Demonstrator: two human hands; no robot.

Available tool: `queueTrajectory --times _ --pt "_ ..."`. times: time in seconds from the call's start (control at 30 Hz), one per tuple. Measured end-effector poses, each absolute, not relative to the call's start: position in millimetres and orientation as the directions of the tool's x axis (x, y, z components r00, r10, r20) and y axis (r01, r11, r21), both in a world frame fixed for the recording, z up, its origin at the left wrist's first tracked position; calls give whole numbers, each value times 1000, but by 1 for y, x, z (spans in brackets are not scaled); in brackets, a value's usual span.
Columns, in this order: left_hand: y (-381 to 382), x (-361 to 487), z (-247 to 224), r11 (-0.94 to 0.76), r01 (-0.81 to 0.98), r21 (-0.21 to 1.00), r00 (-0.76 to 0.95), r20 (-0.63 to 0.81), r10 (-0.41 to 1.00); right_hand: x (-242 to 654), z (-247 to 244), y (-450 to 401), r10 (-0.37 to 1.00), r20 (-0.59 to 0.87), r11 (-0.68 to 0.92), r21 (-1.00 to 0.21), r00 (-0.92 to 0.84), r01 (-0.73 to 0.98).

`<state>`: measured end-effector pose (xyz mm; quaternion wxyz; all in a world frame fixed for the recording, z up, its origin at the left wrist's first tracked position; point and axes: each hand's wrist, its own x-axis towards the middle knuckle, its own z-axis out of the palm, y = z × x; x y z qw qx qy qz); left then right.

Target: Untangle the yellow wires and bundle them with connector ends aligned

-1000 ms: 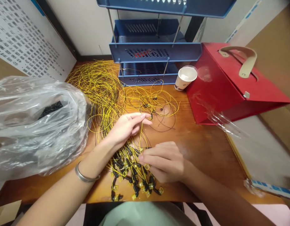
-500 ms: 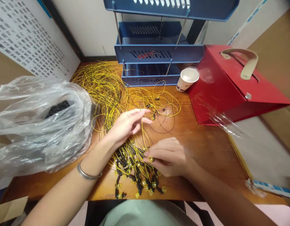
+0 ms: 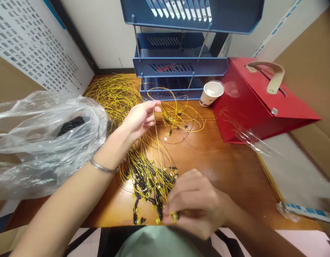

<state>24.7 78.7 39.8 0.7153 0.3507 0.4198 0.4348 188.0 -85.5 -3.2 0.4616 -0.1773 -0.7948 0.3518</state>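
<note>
My left hand (image 3: 143, 117) is closed round a thin yellow wire (image 3: 158, 144), raised over the far part of the table. From there the strand runs down toward my right hand (image 3: 194, 201), which pinches a small black-and-yellow connector (image 3: 176, 216) near the table's front edge. Under and between the hands lies a heap of similar black connectors (image 3: 157, 200) with clear yellow ends, attached to wires. A large tangle of yellow wires (image 3: 111, 94) spreads behind my left hand. Several looser loops (image 3: 193, 123) with a few connectors lie beyond it to the right.
A clear plastic bag (image 3: 81, 157) with black pieces inside stands on the left. Blue stacked trays (image 3: 181, 66) rise at the back. Beside them are a paper cup (image 3: 211, 93) and a red box (image 3: 250, 107) with a beige handle. Cardboard (image 3: 309, 71) stands at the right.
My left hand has moved away from me, up and slightly left. My right hand has come nearer the front edge with the connector. The wire between them is drawn out longer.
</note>
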Motion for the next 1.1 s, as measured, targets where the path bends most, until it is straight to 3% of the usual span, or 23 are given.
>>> queueTrajectory --times 0.13,0.33,0.4,0.5,0.6,0.73,0.87,1.1 --pt "109 34 61 356 -315 880 226 -295 928 195 10 -108 601 553 633 -770 -576 -79" --pt "131 40 64 225 -274 935 81 -211 974 216 24 -136 618 227 324 -946 -752 -20" --pt "117 40 64 188 -224 956 90 -172 981 221 25 -137 723 220 312 -950 -655 24" --pt "74 40 66 166 -160 973 282 -116 952 225 24 -129 919 259 323 -927 -296 193" --pt "24 42 69 251 -129 959 461 -166 872 224 24 -114 945 328 311 -876 -18 370" --pt "-19 45 67 393 -164 905 610 -220 761 211 31 -100 947 310 318 -876 -82 362" --pt "-25 47 65 409 -118 905 608 -260 750 198 38 -98 964 212 256 -902 -160 348" --pt "10 61 60 354 -207 912 523 -203 828 209 30 -103 860 468 305 -793 206 528"
